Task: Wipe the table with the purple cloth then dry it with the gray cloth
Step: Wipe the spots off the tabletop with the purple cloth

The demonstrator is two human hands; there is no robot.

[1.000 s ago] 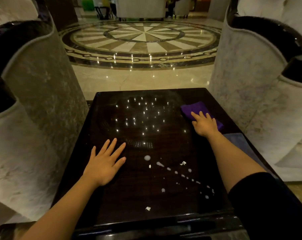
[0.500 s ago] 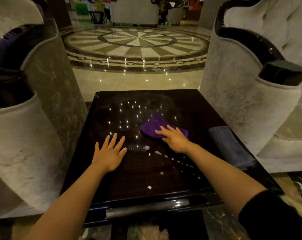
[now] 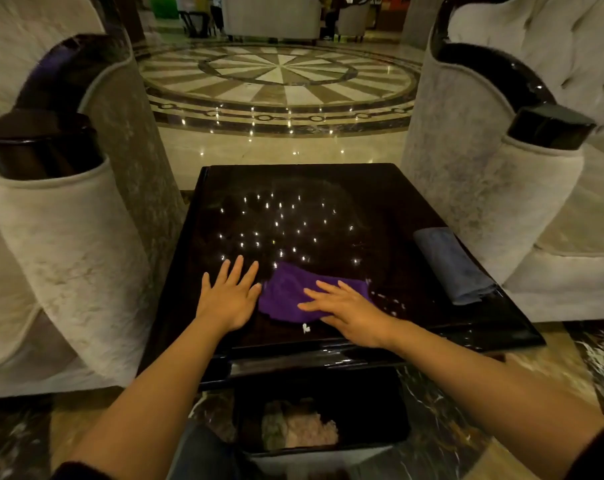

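Note:
A glossy black table [image 3: 328,188] stands between two armchairs. The purple cloth [image 3: 286,296] lies crumpled near the table's front middle. My right hand [image 3: 345,311] presses flat on the cloth's right part, fingers spread and pointing left. Just left of the cloth, my left hand [image 3: 229,299] rests flat on the bare tabletop with fingers apart, its edge touching the cloth. The gray cloth [image 3: 452,265] lies folded along the table's right edge. White specks [image 3: 390,301] dot the surface right of my right hand, and one white crumb [image 3: 305,328] sits just below the cloth.
Pale upholstered armchairs with black arm caps stand close on the left [image 3: 68,237] and right [image 3: 501,188]. A black bin [image 3: 321,424] holding crumpled waste sits on the floor below the table's front edge. Polished marble floor stretches beyond the far edge.
My right hand has dragged the purple cloth from the far right of the table toward the front middle, over several white specks. My left hand stays flat in place. The view has pulled back.

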